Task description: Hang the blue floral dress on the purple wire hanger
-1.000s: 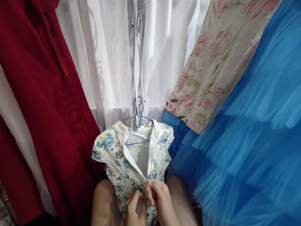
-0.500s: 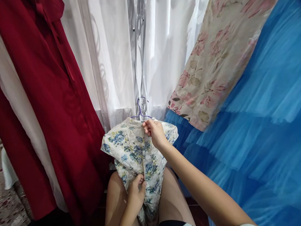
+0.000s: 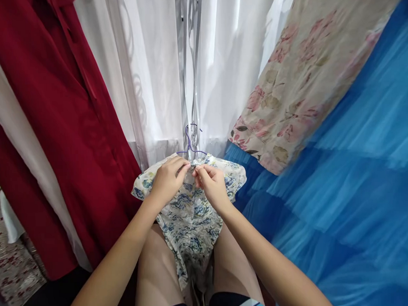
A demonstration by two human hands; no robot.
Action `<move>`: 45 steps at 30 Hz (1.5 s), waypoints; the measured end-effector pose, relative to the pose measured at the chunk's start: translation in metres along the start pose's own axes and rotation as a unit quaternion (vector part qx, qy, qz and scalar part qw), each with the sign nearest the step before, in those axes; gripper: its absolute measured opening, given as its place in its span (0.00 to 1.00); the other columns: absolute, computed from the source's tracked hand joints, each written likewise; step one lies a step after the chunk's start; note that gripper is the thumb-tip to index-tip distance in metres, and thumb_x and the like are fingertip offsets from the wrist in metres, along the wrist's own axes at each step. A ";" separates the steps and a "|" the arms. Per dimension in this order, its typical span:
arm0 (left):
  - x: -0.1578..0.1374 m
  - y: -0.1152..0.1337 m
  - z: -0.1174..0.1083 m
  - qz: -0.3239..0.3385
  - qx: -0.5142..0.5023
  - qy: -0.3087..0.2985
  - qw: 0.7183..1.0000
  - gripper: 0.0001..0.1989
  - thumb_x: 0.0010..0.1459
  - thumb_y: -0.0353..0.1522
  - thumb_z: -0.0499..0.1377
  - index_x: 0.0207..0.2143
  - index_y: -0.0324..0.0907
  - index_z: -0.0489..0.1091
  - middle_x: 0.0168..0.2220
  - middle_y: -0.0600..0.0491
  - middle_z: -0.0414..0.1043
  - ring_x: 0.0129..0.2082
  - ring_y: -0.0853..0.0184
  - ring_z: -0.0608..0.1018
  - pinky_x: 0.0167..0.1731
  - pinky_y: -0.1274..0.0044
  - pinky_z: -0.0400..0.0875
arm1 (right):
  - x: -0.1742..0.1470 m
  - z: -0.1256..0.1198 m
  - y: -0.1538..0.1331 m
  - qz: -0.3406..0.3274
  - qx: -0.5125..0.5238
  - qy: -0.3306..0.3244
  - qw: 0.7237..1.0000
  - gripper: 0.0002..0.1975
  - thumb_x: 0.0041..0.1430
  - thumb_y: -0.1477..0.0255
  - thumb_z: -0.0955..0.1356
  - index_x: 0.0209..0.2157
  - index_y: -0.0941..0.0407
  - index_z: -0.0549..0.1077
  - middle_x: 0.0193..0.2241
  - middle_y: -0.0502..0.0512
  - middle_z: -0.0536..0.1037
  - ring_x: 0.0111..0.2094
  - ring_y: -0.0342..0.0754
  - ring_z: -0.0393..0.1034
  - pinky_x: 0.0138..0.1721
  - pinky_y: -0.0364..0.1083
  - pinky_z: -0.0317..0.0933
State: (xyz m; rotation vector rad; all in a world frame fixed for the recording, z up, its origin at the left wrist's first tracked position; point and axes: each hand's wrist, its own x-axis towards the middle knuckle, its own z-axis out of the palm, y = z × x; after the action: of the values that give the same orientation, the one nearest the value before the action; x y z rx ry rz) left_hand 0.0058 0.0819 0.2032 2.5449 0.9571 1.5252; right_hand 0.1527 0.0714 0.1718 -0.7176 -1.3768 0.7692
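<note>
Both hands (image 3: 211, 183) pinching wrinkled floral garment (image 3: 193, 222), neckline edge (image 3: 192, 165).

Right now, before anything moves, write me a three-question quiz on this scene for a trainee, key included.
1. Multiple choice: Where on the blue-flowered garment are the fingers of the left hand and the right hand?
A) At its bottom edge
B) At the middle of its top edge
C) At a shoulder's outer tip

2. True or false: The hook of the purple hanger rises above the garment's top edge.

3. Fill in the blanks: At the right of the picture, the pale cloth printed with ____ flowers hangs beside the tiered fabric coloured ____.

Key: 1. B; 2. True; 3. pink, blue.
</note>
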 end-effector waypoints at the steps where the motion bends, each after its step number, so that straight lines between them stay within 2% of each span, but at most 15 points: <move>1: -0.001 0.001 0.004 -0.011 -0.013 0.008 1.000 0.09 0.66 0.30 0.53 0.35 0.42 0.73 0.35 0.52 0.74 0.37 0.65 0.75 0.40 0.74 0.68 | 0.000 -0.002 0.002 -0.004 -0.012 0.001 1.000 0.15 0.62 0.67 0.63 0.22 0.56 0.69 0.13 0.45 0.65 0.16 0.41 0.57 0.21 0.42 0.51; 8: -0.003 0.010 0.020 -0.043 -0.120 0.106 0.986 0.08 0.65 0.31 0.54 0.33 0.41 0.71 0.36 0.50 0.73 0.40 0.64 0.75 0.43 0.74 0.68 | -0.010 -0.008 0.021 0.013 -0.073 0.008 0.997 0.19 0.61 0.67 0.62 0.17 0.55 0.61 0.13 0.44 0.58 0.17 0.40 0.51 0.20 0.42 0.45; 13: 0.005 -0.011 0.006 -0.101 -0.195 0.198 0.955 0.08 0.62 0.34 0.58 0.37 0.40 0.75 0.39 0.50 0.75 0.42 0.65 0.76 0.44 0.75 0.69 | -0.028 -0.011 0.039 0.081 -0.081 -0.039 0.993 0.16 0.55 0.71 0.62 0.15 0.55 0.58 0.13 0.43 0.55 0.17 0.39 0.48 0.20 0.41 0.42; 19: -0.008 -0.089 -0.053 -0.200 -0.328 0.357 0.851 0.04 0.56 0.31 0.63 0.33 0.39 0.75 0.31 0.53 0.74 0.31 0.71 0.75 0.37 0.79 0.72 | -0.051 -0.013 0.064 0.123 -0.067 -0.077 0.987 0.15 0.52 0.74 0.60 0.14 0.54 0.58 0.12 0.43 0.55 0.16 0.39 0.49 0.19 0.41 0.43; 22: -0.039 -0.134 -0.067 -0.326 -0.376 0.448 0.743 0.04 0.57 0.25 0.59 0.30 0.41 0.71 0.29 0.54 0.71 0.32 0.71 0.76 0.41 0.79 0.74 | -0.066 -0.009 0.070 0.149 -0.055 -0.108 0.981 0.14 0.52 0.74 0.60 0.14 0.55 0.58 0.12 0.43 0.56 0.15 0.38 0.48 0.19 0.41 0.43; 23: -0.053 -0.145 -0.066 -0.384 -0.388 0.471 0.693 0.06 0.57 0.24 0.57 0.29 0.41 0.69 0.28 0.54 0.70 0.32 0.70 0.76 0.41 0.78 0.75 | -0.073 -0.007 0.072 0.159 -0.054 -0.120 0.978 0.14 0.53 0.74 0.60 0.15 0.55 0.58 0.12 0.43 0.55 0.15 0.38 0.48 0.19 0.41 0.42; 25: -0.082 -0.158 -0.053 -0.445 -0.394 0.480 0.646 0.09 0.59 0.23 0.54 0.28 0.42 0.67 0.26 0.54 0.68 0.30 0.69 0.75 0.39 0.76 0.76 | -0.087 -0.004 0.080 0.170 -0.069 -0.145 0.972 0.14 0.53 0.75 0.60 0.15 0.55 0.58 0.12 0.43 0.55 0.16 0.38 0.48 0.19 0.41 0.41; 29: -0.126 -0.152 -0.013 -0.480 -0.421 0.454 0.622 0.11 0.60 0.24 0.54 0.26 0.42 0.68 0.25 0.53 0.69 0.27 0.70 0.74 0.37 0.76 0.75 | -0.115 -0.014 0.104 0.181 -0.154 -0.168 0.957 0.14 0.53 0.77 0.61 0.15 0.55 0.56 0.13 0.43 0.55 0.17 0.39 0.50 0.20 0.41 0.42; 32: -0.134 -0.118 0.008 -0.491 -0.483 0.403 0.603 0.07 0.59 0.27 0.57 0.29 0.42 0.73 0.30 0.53 0.73 0.30 0.70 0.75 0.34 0.78 0.74 | -0.128 -0.035 0.116 0.175 -0.247 -0.148 0.941 0.16 0.59 0.73 0.62 0.17 0.56 0.62 0.14 0.46 0.62 0.19 0.42 0.57 0.23 0.41 0.49; 34: -0.127 -0.081 0.014 -0.454 -0.518 0.367 0.625 0.04 0.58 0.30 0.60 0.33 0.41 0.75 0.35 0.52 0.75 0.34 0.69 0.76 0.36 0.78 0.74 | -0.133 -0.045 0.112 0.143 -0.279 -0.143 0.939 0.13 0.62 0.67 0.63 0.26 0.56 0.70 0.21 0.49 0.72 0.25 0.45 0.65 0.29 0.43 0.55; 35: -0.122 -0.060 0.016 -0.415 -0.526 0.342 0.659 0.05 0.57 0.33 0.61 0.35 0.41 0.75 0.37 0.52 0.75 0.36 0.68 0.76 0.38 0.77 0.73 | -0.133 -0.048 0.106 0.120 -0.275 -0.149 0.942 0.11 0.63 0.64 0.64 0.33 0.56 0.72 0.28 0.52 0.75 0.30 0.48 0.68 0.34 0.44 0.59; 38: -0.108 0.003 0.021 -0.308 -0.481 0.198 0.796 0.10 0.61 0.39 0.60 0.36 0.42 0.75 0.39 0.49 0.72 0.37 0.65 0.74 0.38 0.75 0.71 | -0.131 -0.041 0.076 0.036 -0.212 -0.180 0.960 0.25 0.57 0.60 0.70 0.54 0.53 0.67 0.49 0.60 0.73 0.47 0.56 0.68 0.49 0.50 0.61; 41: -0.103 0.044 0.028 -0.189 -0.360 0.025 0.913 0.10 0.65 0.36 0.55 0.33 0.45 0.73 0.39 0.48 0.70 0.40 0.61 0.73 0.42 0.71 0.68 | -0.127 -0.026 0.040 0.027 -0.127 -0.203 0.971 0.24 0.56 0.61 0.71 0.54 0.51 0.68 0.47 0.58 0.72 0.47 0.56 0.66 0.50 0.51 0.61; 43: -0.105 0.054 0.031 -0.157 -0.309 -0.050 0.937 0.08 0.65 0.36 0.55 0.33 0.46 0.71 0.38 0.48 0.70 0.41 0.60 0.72 0.44 0.70 0.67 | -0.125 -0.022 0.022 0.094 -0.066 -0.201 0.973 0.12 0.62 0.61 0.66 0.43 0.52 0.73 0.36 0.53 0.72 0.39 0.52 0.66 0.43 0.48 0.64; 45: -0.109 0.052 0.034 -0.182 -0.314 -0.091 0.927 0.05 0.63 0.38 0.56 0.40 0.48 0.67 0.39 0.49 0.69 0.41 0.60 0.72 0.45 0.69 0.66 | -0.126 -0.026 0.009 0.168 -0.031 -0.191 0.967 0.13 0.65 0.61 0.64 0.36 0.54 0.74 0.32 0.51 0.70 0.35 0.48 0.63 0.38 0.46 0.63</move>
State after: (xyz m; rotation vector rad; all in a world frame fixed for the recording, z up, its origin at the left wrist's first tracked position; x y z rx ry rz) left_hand 0.0227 -0.0068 0.1157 1.8901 0.7109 1.2064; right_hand 0.1730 -0.0265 0.0909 -0.8973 -1.6529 1.1843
